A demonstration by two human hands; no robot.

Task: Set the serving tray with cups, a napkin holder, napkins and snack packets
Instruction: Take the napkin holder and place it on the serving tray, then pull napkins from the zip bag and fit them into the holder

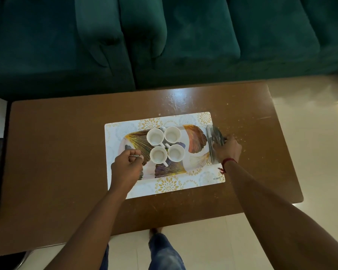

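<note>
At frame centre, a leaf-patterned tray (195,141) lies on a placemat (164,185) marked "KUBER" at its lower right corner. Four white cups (165,146) cluster mid-tray, touching. The left hand (127,167) is closed on the tray's left handle; the right hand (227,148) grips its metal right handle (215,139). Both sit on a brown table (57,152).

Four white cups (165,146) clustered upright mid-tray (195,141) — leaf-patterned, lying flat on table.
</note>
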